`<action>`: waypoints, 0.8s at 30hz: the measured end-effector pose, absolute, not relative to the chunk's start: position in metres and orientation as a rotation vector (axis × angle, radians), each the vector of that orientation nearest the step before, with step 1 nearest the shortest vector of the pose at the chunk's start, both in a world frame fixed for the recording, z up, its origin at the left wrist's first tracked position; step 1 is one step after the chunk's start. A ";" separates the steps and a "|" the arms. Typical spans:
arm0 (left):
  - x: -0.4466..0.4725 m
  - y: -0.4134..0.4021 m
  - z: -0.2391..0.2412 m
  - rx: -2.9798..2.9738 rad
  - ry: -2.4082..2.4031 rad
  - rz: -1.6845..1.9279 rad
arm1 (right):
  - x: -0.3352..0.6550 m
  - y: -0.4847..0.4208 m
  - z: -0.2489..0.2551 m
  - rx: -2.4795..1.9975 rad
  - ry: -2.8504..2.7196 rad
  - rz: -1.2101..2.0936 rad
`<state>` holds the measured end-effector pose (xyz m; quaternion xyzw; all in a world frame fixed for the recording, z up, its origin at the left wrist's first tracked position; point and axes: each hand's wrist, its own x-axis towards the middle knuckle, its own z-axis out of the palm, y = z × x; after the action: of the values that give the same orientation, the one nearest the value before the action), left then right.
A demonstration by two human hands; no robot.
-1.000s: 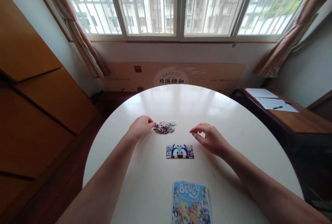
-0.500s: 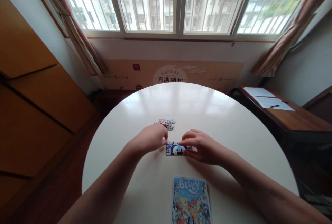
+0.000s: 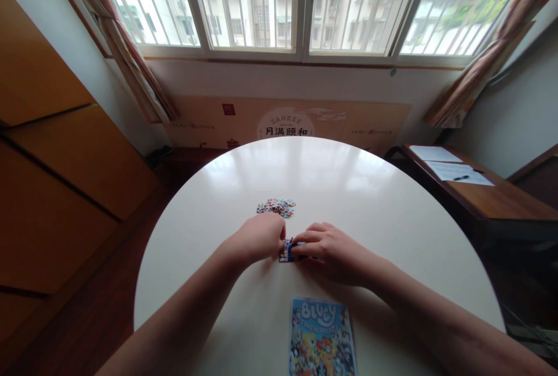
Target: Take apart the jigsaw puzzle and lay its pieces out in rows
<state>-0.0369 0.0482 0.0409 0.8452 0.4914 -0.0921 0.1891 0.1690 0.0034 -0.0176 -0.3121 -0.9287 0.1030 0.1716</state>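
Both forearms reach in from the near side over the round white table [image 3: 370, 190]. Left hand [image 3: 261, 239]: back up, fingers curled down at the left end of the joined puzzle section [image 3: 285, 254]; cannot tell whether they pinch a piece. Right hand [image 3: 337, 253]: fingers extended leftward over the section (hiding its right part); any grip cannot be judged. Section lies between the hands, nearer than the puzzle pile [image 3: 278, 207], farther than the Bluey sheet [image 3: 322, 332].
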 end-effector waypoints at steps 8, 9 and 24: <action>-0.039 0.051 0.038 2.327 1.381 -0.135 | 0.170 0.003 -0.013 -0.954 -2.637 0.258; -0.041 0.053 0.037 2.316 1.358 -0.096 | 0.171 0.003 -0.013 -0.960 -2.636 0.259; -0.093 0.108 0.029 1.957 1.762 0.415 | 0.173 0.001 -0.012 -0.954 -2.602 0.322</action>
<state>-0.0928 0.1083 0.0290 0.7135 0.6422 0.1515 0.2356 0.1733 0.0014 -0.0123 -0.3366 -0.9182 0.1138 0.1749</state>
